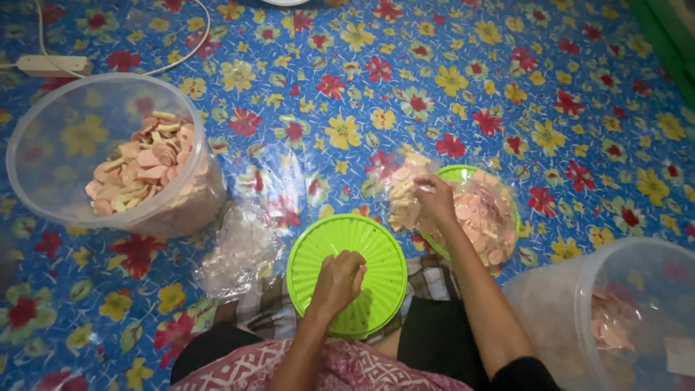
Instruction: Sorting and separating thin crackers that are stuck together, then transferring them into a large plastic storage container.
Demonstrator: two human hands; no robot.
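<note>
Nearby: clear tub [51, 188] (crackers [145, 163]), crumpled bags [235, 250], extension socket [52, 66].

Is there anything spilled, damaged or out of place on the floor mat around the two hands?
Nothing stands out. The crackers stay inside the left tub and the clear bag held by the right hand. The left hand rests on the green plate. Loose plastic bags lie alongside.
</note>
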